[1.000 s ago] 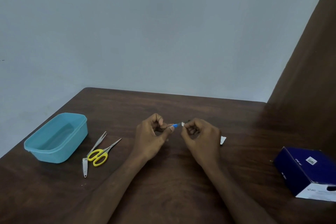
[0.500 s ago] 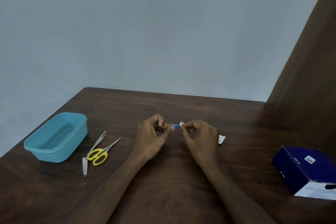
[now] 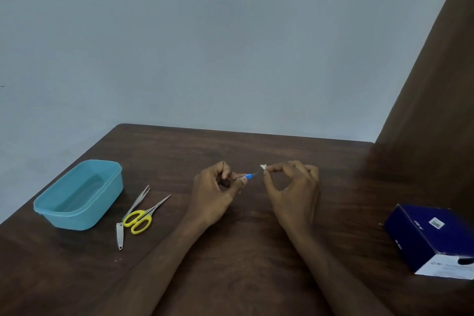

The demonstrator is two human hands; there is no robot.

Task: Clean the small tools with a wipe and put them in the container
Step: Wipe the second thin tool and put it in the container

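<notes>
Head cam: bare wood table (image 3: 256, 251) between the hands. Left hand (image 3: 218, 192) pinches a thin blue-handled tool (image 3: 250, 176) above mid-table; right hand (image 3: 292, 187) pinches a white wipe (image 3: 263, 167) just off its tip. Teal container (image 3: 79, 194) sits near the left edge.

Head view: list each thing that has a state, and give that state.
Teal plastic container: upright, lidless, no tools inside.
Yellow-handled scissors: closed, on table.
Steel tweezers: on table by scissors.
Steel nail clipper: flat on table.
Blue-handled small tool: held off table.
White wipe: wadded, pinched.
Left hand: grips tool.
Right hand: pinches wipe.
Dark blue cardboard box: on table.
</notes>
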